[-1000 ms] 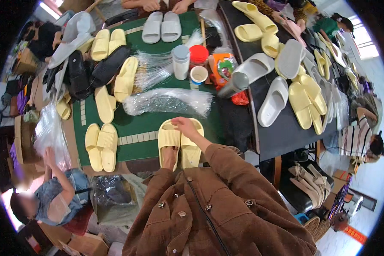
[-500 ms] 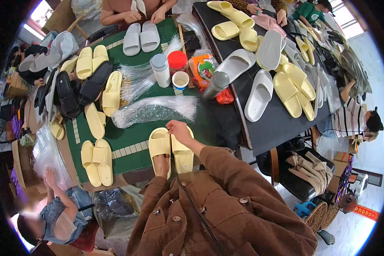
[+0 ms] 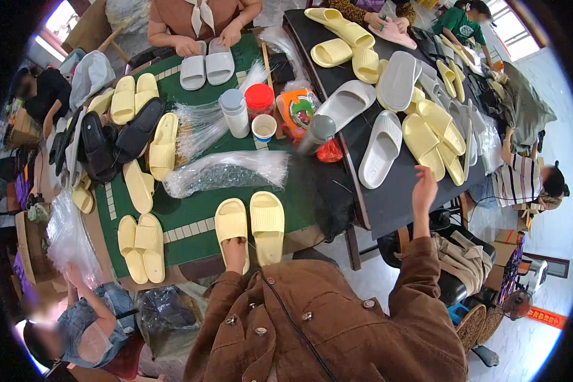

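Observation:
Two yellow slides lie side by side on the green table mat in front of me. My left hand (image 3: 235,256) is at the left yellow slide (image 3: 232,218), its fingers tucked in at the strap's lower edge and partly hidden. It appears to grip the slide. Beside it, the right yellow slide (image 3: 267,219) lies with no hand on it. My right hand (image 3: 424,190) is raised at the edge of the black table, fingers stretched out and holding nothing. Closest to it are several yellow slides (image 3: 421,141) and a light grey slide (image 3: 381,149).
Clear plastic bags (image 3: 229,170) lie beyond the pair. A grey-lidded bottle (image 3: 235,113), red-lidded jar (image 3: 259,99), paper cup (image 3: 263,128) and dark tumbler (image 3: 317,134) stand mid-table. Black slides (image 3: 97,145) are piled left. Across the table, a person's hands (image 3: 229,35) touch grey slides (image 3: 219,66).
My right hand has left the right yellow slide and swung right to the black table. My left hand stays at the left slide. The person opposite now reaches onto the grey slides.

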Demonstrator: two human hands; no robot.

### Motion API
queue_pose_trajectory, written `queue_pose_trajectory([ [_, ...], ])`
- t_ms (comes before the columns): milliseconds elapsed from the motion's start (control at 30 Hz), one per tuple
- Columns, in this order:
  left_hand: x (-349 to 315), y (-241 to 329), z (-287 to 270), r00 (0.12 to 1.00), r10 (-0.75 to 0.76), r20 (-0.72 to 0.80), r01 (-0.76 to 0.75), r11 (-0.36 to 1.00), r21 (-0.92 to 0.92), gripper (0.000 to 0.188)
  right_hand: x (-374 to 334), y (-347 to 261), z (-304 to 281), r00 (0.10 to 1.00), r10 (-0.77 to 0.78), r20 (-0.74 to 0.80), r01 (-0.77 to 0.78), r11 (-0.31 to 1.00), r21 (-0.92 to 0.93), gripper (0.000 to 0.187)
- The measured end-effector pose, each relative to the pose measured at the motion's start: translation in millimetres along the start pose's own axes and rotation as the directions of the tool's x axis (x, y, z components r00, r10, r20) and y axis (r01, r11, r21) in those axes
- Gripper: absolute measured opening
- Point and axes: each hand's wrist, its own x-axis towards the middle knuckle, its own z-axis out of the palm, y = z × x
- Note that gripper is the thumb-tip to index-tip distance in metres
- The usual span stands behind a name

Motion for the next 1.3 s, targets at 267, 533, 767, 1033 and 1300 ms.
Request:
queue_pose_trajectory([
  [267, -9, -41, 12, 0.955, -0.266, 0.132, 0.273, 0.611, -0.743, 0.012, 27, -34, 85, 0.883, -0.094, 0.46, 0.225, 0.945, -0.237, 0.049],
  [533, -51, 28, -13, 0.99, -0.023, 0.14, 0.073, 0.93, -0.36, 0.046, 79, -74, 162, 0.863, -0.057, 0.502, 0.179, 0.964, -0.197, 0.056],
  [767, -42, 23, -6, 0.969, 0.177, 0.174, -0.2, 0.971, 0.13, 0.077, 109, -63, 208, 0.85, 0.096, 0.518, 0.048, 0.965, -0.258, 0.048],
  [1033, -35, 35, -8, 0.947, 0.233, 0.223, -0.297, 0.898, 0.323, 0.086, 106, 8, 184, 0.926, -0.129, 0.356, 0.228, 0.941, -0.251, 0.03],
  [1300, -30, 42, -7, 0.935, 0.254, 0.249, -0.336, 0.86, 0.384, 0.078, 21, 44, 57, 0.937, -0.176, 0.303, 0.206, 0.976, -0.067, 0.024],
])
